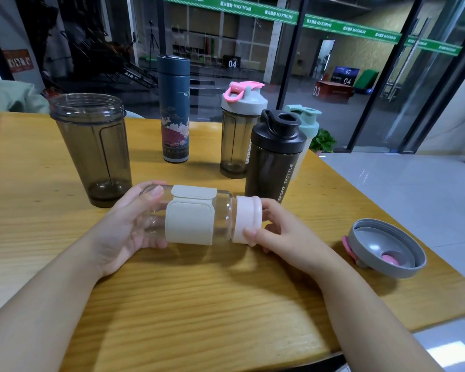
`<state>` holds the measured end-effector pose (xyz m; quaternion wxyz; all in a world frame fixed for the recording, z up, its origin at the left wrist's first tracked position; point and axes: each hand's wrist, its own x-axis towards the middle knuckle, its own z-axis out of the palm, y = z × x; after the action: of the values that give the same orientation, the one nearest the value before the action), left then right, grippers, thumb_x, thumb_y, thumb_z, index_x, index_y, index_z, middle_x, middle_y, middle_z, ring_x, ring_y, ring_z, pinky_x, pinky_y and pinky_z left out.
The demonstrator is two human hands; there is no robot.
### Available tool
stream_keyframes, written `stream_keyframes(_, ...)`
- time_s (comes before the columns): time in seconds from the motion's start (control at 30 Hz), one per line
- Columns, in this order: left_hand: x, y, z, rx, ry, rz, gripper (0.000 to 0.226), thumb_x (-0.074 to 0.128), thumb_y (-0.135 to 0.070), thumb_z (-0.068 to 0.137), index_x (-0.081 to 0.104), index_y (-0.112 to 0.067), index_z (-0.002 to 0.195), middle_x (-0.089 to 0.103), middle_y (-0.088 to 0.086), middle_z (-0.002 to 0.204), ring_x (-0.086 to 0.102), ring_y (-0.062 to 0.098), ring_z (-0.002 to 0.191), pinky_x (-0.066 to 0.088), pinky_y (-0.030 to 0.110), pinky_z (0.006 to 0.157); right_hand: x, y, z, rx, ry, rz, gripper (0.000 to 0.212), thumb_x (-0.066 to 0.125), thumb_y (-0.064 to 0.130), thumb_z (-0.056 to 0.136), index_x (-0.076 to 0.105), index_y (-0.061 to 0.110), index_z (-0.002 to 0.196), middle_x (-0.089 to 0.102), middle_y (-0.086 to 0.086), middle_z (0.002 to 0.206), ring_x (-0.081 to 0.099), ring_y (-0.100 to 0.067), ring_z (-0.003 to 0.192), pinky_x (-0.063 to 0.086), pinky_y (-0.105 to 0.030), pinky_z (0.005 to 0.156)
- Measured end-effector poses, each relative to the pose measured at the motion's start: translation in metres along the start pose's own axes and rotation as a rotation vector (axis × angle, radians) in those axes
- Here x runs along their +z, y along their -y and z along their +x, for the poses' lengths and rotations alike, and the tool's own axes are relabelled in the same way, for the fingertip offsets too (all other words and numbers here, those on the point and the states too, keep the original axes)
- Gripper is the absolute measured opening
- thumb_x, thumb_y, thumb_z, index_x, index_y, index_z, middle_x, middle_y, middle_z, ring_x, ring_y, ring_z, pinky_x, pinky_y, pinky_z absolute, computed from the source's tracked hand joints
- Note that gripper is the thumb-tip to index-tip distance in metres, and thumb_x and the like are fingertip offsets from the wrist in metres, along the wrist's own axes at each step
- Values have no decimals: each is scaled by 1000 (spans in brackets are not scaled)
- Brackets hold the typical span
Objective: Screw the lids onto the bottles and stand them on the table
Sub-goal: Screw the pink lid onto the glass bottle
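Lying on its side between the two hands, the glass bottle [196, 214] is held just above the table [188, 296], near its front middle, with a pale cloth sleeve [189, 218] wrapped round its body. The left hand [126, 224] grips the bottom end, thumb on top and fingers curled underneath. The right hand [277, 226] pinches the pink lid [247, 218], which sits on the neck; how far it is threaded on cannot be told from here.

To do this step well, I would hold the bottle firm with the left hand, keep the lid square to the neck so the threads do not cross, turn until it goes snug, then tip the bottle upright and stand it down.

The glass bottle looks empty. Behind it, a black sport bottle [273, 159] stands capped, touching nothing in view. Further back are a smoky bottle with a grey and pink lid [239, 130], a mint-lidded bottle [305, 130] partly hidden, and a tall blue flask [173, 108], all upright and closed. On the left a large smoky cup [91, 149] stands open and empty, with no lid. Its likely match, a grey lid [387, 248], lies upside down near the right edge of the table, well apart from the cup.
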<state>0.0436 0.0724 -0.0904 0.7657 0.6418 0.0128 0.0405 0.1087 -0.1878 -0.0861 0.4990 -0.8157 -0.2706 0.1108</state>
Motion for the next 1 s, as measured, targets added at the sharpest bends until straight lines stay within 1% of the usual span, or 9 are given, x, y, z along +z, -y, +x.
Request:
stream_keyframes(0.13, 0, -1, 0, -12, 15, 6, 82, 85, -65, 32, 65, -31, 104, 70, 7, 95, 67, 21, 72, 50, 33, 49, -1, 4, 1, 57, -9, -42, 35, 53, 57, 75, 60, 30, 97, 62, 19, 63, 51, 2, 54, 39, -11, 55)
stream_keyframes(0.27, 1, -1, 1, -5, 25, -4, 82, 85, -64, 33, 64, -29, 105, 68, 8, 94, 66, 20, 68, 49, 32, 47, -1, 7, 1, 85, -47, -90, 37, 44, 64, 75, 55, 29, 73, 55, 20, 51, 46, 4, 48, 35, -11, 52)
stream_keyframes(0.43, 1, -1, 0, -4, 19, -3, 87, 85, -65, 33, 63, -28, 108, 69, 7, 94, 66, 19, 68, 50, 32, 47, -1, 6, 1, 142, -52, -151, 76, 34, 80, 69, 60, 9, 81, 54, 8, 61, 45, 0, 50, 35, -24, 60)
stream_keyframes(0.53, 1, -1, 0, -2, 1, -7, 88, 85, -65, 30, 63, -28, 107, 70, 4, 88, 67, 19, 68, 50, 32, 47, 0, 4, 0, 68, -41, -45, 57, 50, 67, 72, 59, 30, 114, 62, 21, 82, 57, 1, 62, 39, -16, 62)
stream_keyframes(0.6, 2, -2, 0, -2, -9, -13, 89, 85, -65, 28, 63, -28, 106, 70, 1, 83, 67, 18, 67, 50, 32, 47, -1, 1, 0, 2, -7, -44, 79, 68, 54, 71, 32, 41, 140, 53, 24, 117, 60, -7, 76, 46, -18, 70)
stream_keyframes(0.7, 2, -2, 0, -5, -14, -12, 91, 85, -66, 28, 62, -28, 107, 70, 0, 82, 67, 18, 66, 49, 32, 47, -1, 1, -2, -85, 48, -107, 87, 75, 16, 78, 21, 46, 138, 41, 23, 127, 58, -4, 75, 48, -17, 73)
stream_keyframes(0.77, 2, -2, 0, -6, -15, -7, 91, 85, -66, 28, 62, -28, 108, 70, 0, 82, 67, 18, 67, 49, 33, 47, -2, 2, -2, -107, 45, -90, 82, 74, 10, 78, 25, 44, 135, 44, 23, 125, 58, -4, 74, 48, -18, 73)
stream_keyframes(0.9, 1, -1, 1, -6, -8, -2, 88, 85, -65, 29, 63, -29, 106, 70, 2, 86, 67, 18, 67, 49, 33, 48, -2, 2, -2, -34, 13, -52, 58, 71, 43, 73, 44, 43, 125, 61, 15, 112, 60, -17, 79, 50, -28, 74)
stream_keyframes(1.0, 1, -1, 0, -9, 4, 4, 89, 85, -65, 30, 63, -28, 108, 70, 4, 90, 67, 18, 67, 49, 33, 48, -2, 4, -2, 31, -9, -66, 33, 56, 63, 72, 59, 39, 94, 66, 18, 76, 55, 0, 62, 41, -23, 65)
